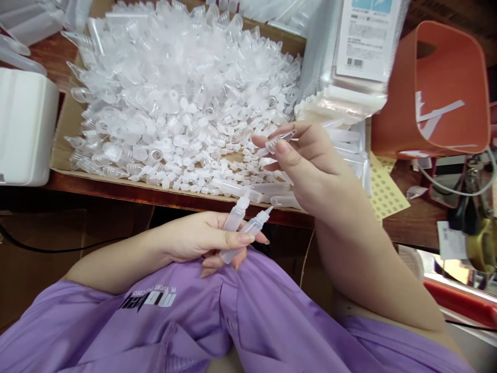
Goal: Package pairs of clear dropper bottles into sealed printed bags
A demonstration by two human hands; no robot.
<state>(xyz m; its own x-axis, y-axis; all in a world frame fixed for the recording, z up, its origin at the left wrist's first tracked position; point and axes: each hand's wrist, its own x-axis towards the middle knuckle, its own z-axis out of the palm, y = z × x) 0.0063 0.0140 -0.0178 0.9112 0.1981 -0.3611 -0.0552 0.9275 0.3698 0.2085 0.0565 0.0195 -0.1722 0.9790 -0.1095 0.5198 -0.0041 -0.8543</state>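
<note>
Two small translucent squeeze tubes (pixel 253 228) with narrow nozzle tips are held side by side in my left hand (pixel 217 235), the thumb pressed across them over my lap. Higher and to the right, my right hand (pixel 310 160) pinches a clear pointed cap (pixel 280 140) with a ribbed base between thumb and fingers. It hovers over the near right corner of a shallow cardboard box (pixel 64 140). A large heap of clear caps and small white plastic plugs (pixel 182 103) fills the box. Several more tubes (pixel 267 191) lie along its near edge, below my right hand.
A stack of clear packaging with a printed label (pixel 363 46) stands behind my right hand. An orange bin (pixel 392 109) holding paper strips is at the right, beside a yellow sticker sheet (pixel 386 191). To the left is a white container (pixel 25 127). Keys and scissors hang at far right.
</note>
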